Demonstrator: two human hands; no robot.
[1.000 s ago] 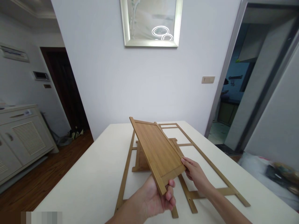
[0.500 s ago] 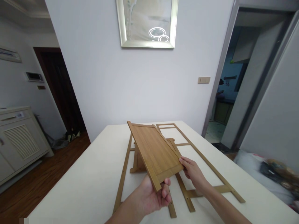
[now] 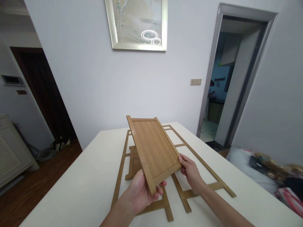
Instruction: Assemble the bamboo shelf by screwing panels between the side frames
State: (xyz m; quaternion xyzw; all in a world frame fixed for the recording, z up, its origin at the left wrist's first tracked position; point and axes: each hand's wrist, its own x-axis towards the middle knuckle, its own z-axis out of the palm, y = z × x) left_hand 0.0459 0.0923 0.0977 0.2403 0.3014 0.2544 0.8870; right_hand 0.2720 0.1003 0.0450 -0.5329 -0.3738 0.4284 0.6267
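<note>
Raised since the earlier frame: far end of the wooden panel (image 3: 155, 146), now hiding the right end of a second panel (image 3: 133, 161) lying beneath. Left frame (image 3: 119, 179) and right frame (image 3: 204, 162) lie on the white table (image 3: 78, 189); right forearm crosses above the latter's near crossbar. Held panel: light brown, visible grain, recessed face, projecting corner ends; tilted above the table. Left hand (image 3: 140, 192) wraps the near left corner; right hand (image 3: 191, 171) pinches the near right edge.

Home interior: framed picture (image 3: 139, 46), louvred cabinet (image 3: 16, 148), kitchen doorway (image 3: 219, 85).
</note>
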